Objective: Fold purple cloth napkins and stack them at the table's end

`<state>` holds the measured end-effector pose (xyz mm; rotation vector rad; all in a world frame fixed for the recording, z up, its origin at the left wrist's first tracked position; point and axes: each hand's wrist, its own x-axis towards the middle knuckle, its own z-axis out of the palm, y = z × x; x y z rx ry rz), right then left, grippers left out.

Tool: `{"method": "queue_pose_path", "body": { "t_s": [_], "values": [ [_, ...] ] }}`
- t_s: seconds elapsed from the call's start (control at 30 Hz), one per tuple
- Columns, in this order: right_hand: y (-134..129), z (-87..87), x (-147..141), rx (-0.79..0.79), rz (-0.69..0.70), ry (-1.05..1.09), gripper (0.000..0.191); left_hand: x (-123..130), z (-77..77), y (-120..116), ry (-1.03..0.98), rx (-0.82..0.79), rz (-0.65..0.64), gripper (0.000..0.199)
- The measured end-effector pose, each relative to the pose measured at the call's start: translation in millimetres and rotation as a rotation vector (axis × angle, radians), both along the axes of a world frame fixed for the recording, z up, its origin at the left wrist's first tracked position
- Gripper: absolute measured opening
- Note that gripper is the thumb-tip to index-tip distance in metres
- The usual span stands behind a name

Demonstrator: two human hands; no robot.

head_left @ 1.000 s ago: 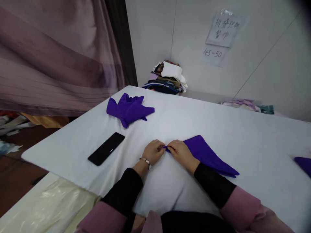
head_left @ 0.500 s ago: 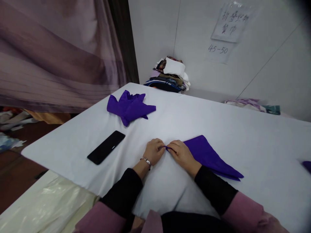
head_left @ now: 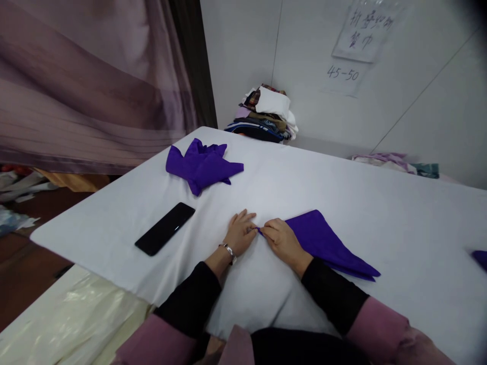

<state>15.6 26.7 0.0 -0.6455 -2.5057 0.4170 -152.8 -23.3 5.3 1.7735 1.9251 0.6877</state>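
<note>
A purple cloth (head_left: 325, 241) lies folded to a point on the white table, its tapered end toward the right. Its left part passes under my right hand (head_left: 283, 242), which pinches the purple fabric. Just left of it, my left hand (head_left: 240, 234) has thumb and index finger closed on the small tip of the same cloth, with the other fingers spread. A bracelet (head_left: 229, 251) is on my left wrist. Farther back on the left, a second purple cloth (head_left: 203, 167) stands in a crumpled, many-pointed shape.
A black phone (head_left: 165, 229) lies on the white table (head_left: 380, 218), left of my hands. Another purple piece (head_left: 480, 259) shows at the right edge. Folded clothes (head_left: 266, 114) are stacked behind the table, and a curtain (head_left: 95, 86) hangs at the left.
The outer fingers of my left hand have lifted and spread, while its thumb and index stay at the cloth's tip. The camera view has shifted slightly.
</note>
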Motion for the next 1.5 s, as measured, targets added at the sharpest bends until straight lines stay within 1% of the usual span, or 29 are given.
{"method": "queue_pose_path", "body": {
  "t_s": [0.2, 0.33, 0.47, 0.57, 0.63, 0.77, 0.9, 1.2, 1.37, 1.5],
  "values": [
    [-1.0, -0.2, 0.2, 0.027, -0.002, -0.020, 0.021, -0.8, 3.1, 0.6, -0.004, -0.067, -0.022, 0.015],
    [-2.0, 1.4, 0.5, 0.022, 0.009, -0.008, 0.021, -0.2, 3.7, 0.5, -0.006, -0.048, -0.012, 0.019],
    [-3.0, 4.1, 0.7, -0.067, 0.021, 0.086, 0.018, 0.7, 2.8, 0.3, 0.004, -0.029, -0.005, 0.018],
    [-2.2, 3.1, 0.3, -0.155, -0.031, 0.197, 0.019, 1.3, 1.8, 0.6, -0.001, 0.007, 0.009, 0.016],
    [-1.1, 1.0, -0.3, -0.180, -0.051, 0.223, 0.021, 1.4, 0.7, 1.0, -0.004, 0.041, 0.024, 0.015],
    [1.1, -2.5, -2.3, -0.176, -0.055, 0.149, 0.024, 1.0, -2.4, 1.8, -0.010, 0.099, 0.046, 0.011],
    [2.2, -2.7, -4.0, -0.159, -0.065, 0.064, 0.022, 1.4, -3.2, 1.1, -0.008, 0.128, 0.040, 0.011],
    [4.6, -5.4, -5.9, -0.200, -0.091, 0.042, 0.010, 4.4, 1.3, -0.3, 0.009, 0.088, 0.023, 0.012],
    [5.6, -5.1, -6.1, -0.223, -0.087, 0.042, 0.010, 1.6, 1.1, -0.9, 0.010, 0.039, -0.021, 0.015],
    [5.6, -5.2, -5.8, -0.224, -0.083, 0.039, 0.008, 0.3, 0.9, -1.6, 0.026, 0.048, -0.056, 0.013]
  ]
}}
